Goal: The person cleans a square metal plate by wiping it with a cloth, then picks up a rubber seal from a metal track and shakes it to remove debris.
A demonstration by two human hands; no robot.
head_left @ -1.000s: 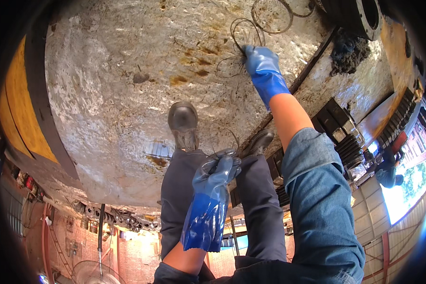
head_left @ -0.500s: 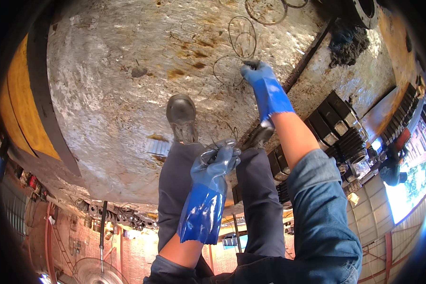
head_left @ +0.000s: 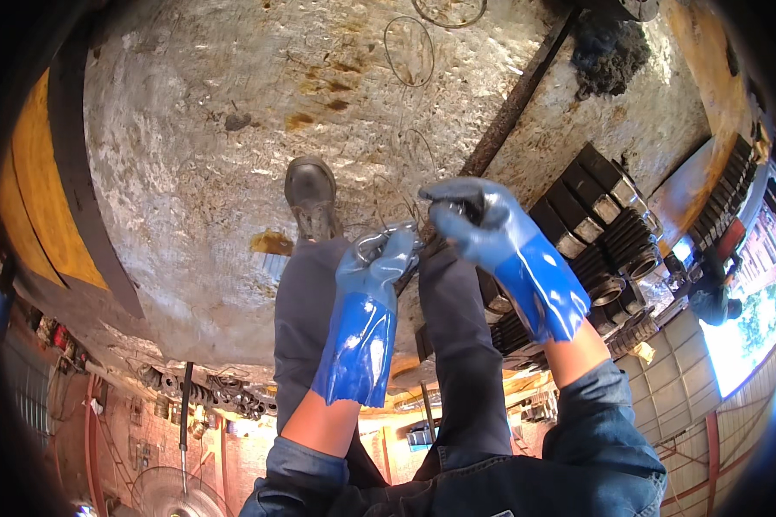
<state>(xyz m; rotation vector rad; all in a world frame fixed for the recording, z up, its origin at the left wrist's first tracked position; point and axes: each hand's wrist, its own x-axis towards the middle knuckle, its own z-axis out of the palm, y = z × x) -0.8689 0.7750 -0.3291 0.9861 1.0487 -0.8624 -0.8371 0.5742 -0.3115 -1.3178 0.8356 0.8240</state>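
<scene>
My left hand (head_left: 376, 258), in a blue rubber glove, is closed in front of my shins, its fingers pinched on thin wire (head_left: 388, 205) that sticks up past the fingertips. Just to its right is my right hand (head_left: 477, 215), gloved the same way, fingers curled and palm partly hidden. A thin wire ring (head_left: 421, 148) rises faintly beside the right fingertips and seems held there; the exact grip is hard to see. Farther off, another wire ring (head_left: 409, 52) lies on the stained metal plate floor (head_left: 190, 172).
My boot (head_left: 310, 191) stands on the plate. A dark bar (head_left: 517, 99) lies slanting beyond my right hand, near a black clump (head_left: 610, 53). Rows of dark metal blocks (head_left: 578, 202) stand at the right. A yellow-edged structure (head_left: 56, 198) borders the left side.
My right hand has come back from the rings on the floor to beside my left hand, and one wire ring has come along with it. My left hand stays pinched.
</scene>
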